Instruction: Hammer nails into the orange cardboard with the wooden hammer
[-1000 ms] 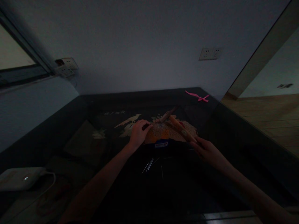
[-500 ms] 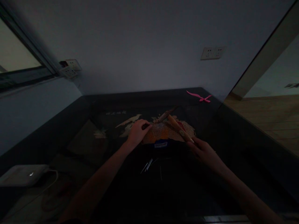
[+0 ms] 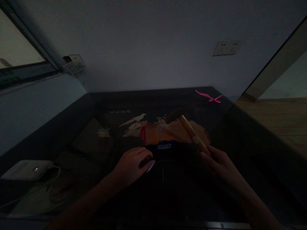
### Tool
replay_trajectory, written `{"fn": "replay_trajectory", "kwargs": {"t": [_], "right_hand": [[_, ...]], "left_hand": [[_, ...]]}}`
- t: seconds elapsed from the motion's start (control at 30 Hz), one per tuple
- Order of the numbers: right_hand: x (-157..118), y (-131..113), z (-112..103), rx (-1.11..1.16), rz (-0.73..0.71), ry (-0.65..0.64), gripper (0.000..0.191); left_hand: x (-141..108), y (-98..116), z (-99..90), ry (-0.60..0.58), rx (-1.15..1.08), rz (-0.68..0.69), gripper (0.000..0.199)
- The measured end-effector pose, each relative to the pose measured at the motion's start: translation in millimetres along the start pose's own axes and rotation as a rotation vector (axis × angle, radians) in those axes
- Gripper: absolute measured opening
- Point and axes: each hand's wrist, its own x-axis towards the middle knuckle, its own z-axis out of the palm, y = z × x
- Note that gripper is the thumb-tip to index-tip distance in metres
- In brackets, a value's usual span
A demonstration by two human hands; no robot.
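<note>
My right hand (image 3: 217,159) is wrapped round the lower end of a wooden stick (image 3: 192,130), which slants up to the left over a dotted, orange-brown piece (image 3: 158,132). My left hand (image 3: 134,161) hovers at or rests on the dark table, thumb and fingers curled with a gap between them. Its fingertips are beside several thin shiny needles (image 3: 151,166); whether they touch one is too dark to tell. Another thin needle (image 3: 163,175) lies to their right. A blue label (image 3: 164,146) shows at the dotted piece's near edge.
A pink ribbon (image 3: 211,97) lies at the back right of the dark table (image 3: 144,95). At the left is a white device (image 3: 28,170) with a cable. Wall sockets (image 3: 226,48) are behind, and a bird picture (image 3: 134,119) shows on the tabletop.
My left hand has left the dotted piece and come down towards me to the needles. The stick in my right hand has shifted slightly right and nearer. The view has tilted a little.
</note>
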Motion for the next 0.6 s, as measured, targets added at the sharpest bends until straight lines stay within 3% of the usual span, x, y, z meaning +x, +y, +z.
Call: {"fn": "replay_trajectory", "kwargs": {"t": [0.1, 0.2, 0.47, 0.6], "right_hand": [[-4, -1, 0, 0.017, -0.016, -0.040, 0.038], [-6, 1, 0, 0.016, -0.053, -0.051, 0.036], [-5, 1, 0, 0.049, -0.051, -0.038, 0.040], [-3, 3, 1, 0.089, 0.007, -0.032, 0.044]], "left_hand": [[-13, -7, 17.5, -0.224, 0.043, -0.169, 0.014], [-17, -12, 24.9, -0.311, 0.087, -0.255, 0.014], [-17, -10, 20.5, -0.369, 0.284, -0.316, 0.019], [-16, -20, 14.9, -0.317, 0.202, -0.354, 0.016]]}}
